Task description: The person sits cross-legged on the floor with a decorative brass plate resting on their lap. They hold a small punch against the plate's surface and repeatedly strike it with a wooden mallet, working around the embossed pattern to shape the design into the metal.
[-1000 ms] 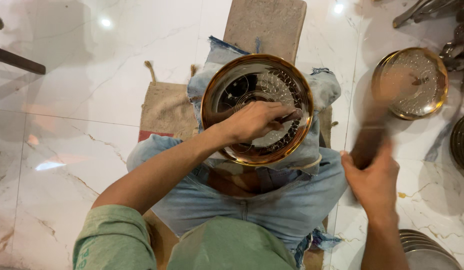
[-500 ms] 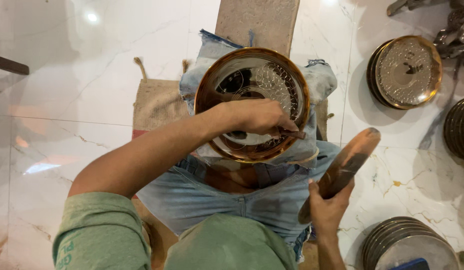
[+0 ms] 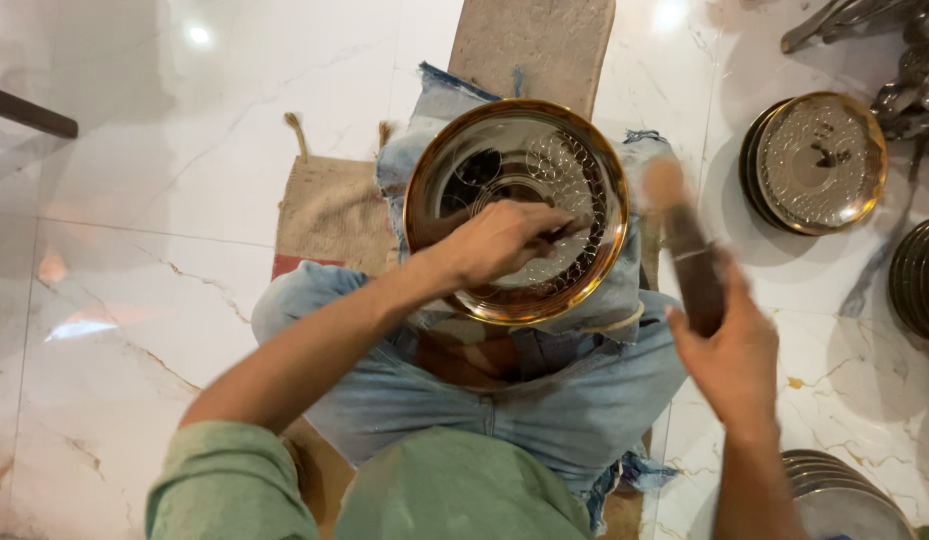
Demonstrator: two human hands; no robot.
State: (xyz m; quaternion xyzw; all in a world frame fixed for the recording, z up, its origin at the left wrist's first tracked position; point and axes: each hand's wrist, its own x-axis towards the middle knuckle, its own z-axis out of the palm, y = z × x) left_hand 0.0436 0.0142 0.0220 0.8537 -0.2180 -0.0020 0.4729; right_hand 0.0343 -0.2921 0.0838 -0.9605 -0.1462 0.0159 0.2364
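A round brass plate (image 3: 437, 166) with an engraved pattern rests on my lap, over blue denim cloth (image 3: 545, 400). My left hand (image 3: 500, 240) lies on the middle of the plate, its fingers pinched on a thin dark metal tool (image 3: 568, 231) whose tip touches the plate. My right hand (image 3: 730, 350) is to the right of the plate and grips a brown wooden stick (image 3: 685, 250). The stick points up and away from me and is blurred with motion, its far end next to the plate's right rim.
On the white marble floor, a stack of similar plates (image 3: 815, 160) sits at the right, a darker stack (image 3: 920, 280) at the far right edge, another stack (image 3: 845, 500) at bottom right. Metal tools (image 3: 885, 40) lie top right. A burlap mat (image 3: 330, 210) and a grey block (image 3: 530, 45) lie ahead.
My right hand has swung the wooden stick from low at the right up beside the plate's right rim. My left hand stays on the plate with the thin tool.
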